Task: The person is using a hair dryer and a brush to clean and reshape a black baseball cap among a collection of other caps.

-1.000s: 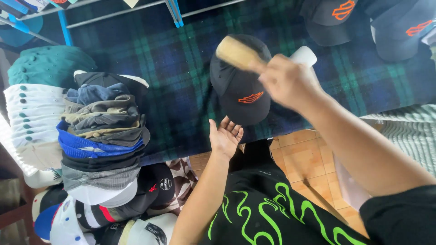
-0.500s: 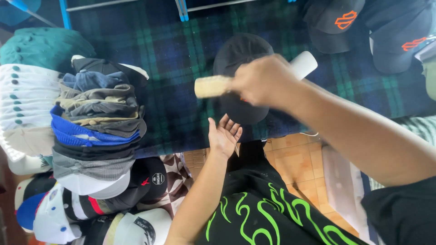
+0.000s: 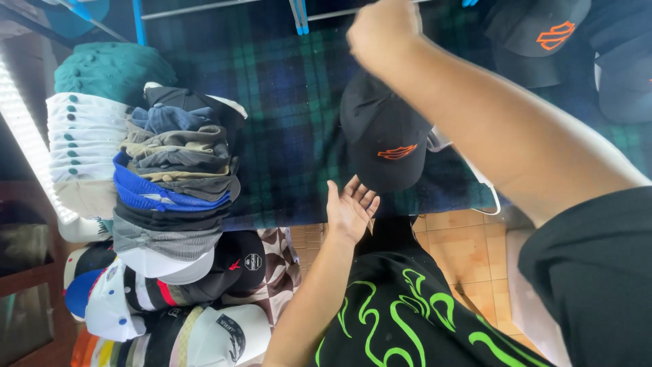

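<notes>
Black cap [image 3: 384, 136]: one item, orange emblem on the front panel, lying on the plaid-covered surface [image 3: 285, 122]. Long axis runs from the far side toward the near edge, tilted slightly; brim end points toward the person, crown toward the far side.

Left hand [image 3: 350, 207]: open grip, palm up, fingers spread, at the near edge of the surface. Fingertips sit just under the cap's brim; contact cannot be told.

Right hand [image 3: 380, 30]: raised near the top of the view, above the crown end of the cap, grip closed in a fist. What it holds cannot be told from this angle; the forearm crosses the cap's right side.

Change from half a second ago: the right hand then held a pale brush low over the cap; it is now lifted far toward the back and the brush is out of sight. Cap and left hand keep their places.

Adjacent stock: tall stack of mixed caps [image 3: 173, 183] to the left; white caps with green buttons [image 3: 78, 146]; two dark caps with orange emblems [image 3: 543, 37] at far right.
</notes>
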